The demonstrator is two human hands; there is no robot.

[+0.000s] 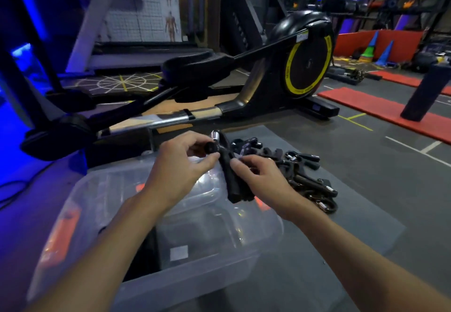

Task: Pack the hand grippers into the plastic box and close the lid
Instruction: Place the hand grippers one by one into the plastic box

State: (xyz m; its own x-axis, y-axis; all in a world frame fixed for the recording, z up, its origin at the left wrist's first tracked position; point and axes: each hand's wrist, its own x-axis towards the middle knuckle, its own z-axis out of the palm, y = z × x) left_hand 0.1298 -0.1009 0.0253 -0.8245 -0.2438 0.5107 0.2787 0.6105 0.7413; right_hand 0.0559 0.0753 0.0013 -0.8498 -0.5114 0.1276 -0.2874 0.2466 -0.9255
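I hold one black hand gripper (233, 172) with a chrome spring at its top, upright over the far edge of the clear plastic box (151, 280). My left hand (181, 162) pinches its black knob with thumb and fingers. My right hand (258, 177) grips the handles from the right. A pile of several more black hand grippers (300, 175) lies on the grey mat to the right of the box. The clear lid with orange latches (80, 204) lies tilted across the box's left side.
A black elliptical trainer (280, 67) with a yellow-ringed flywheel stands just beyond the box. Red floor mats (380, 111) and a dark foam roller (424, 92) are at the right. Blue-lit machine parts fill the left side.
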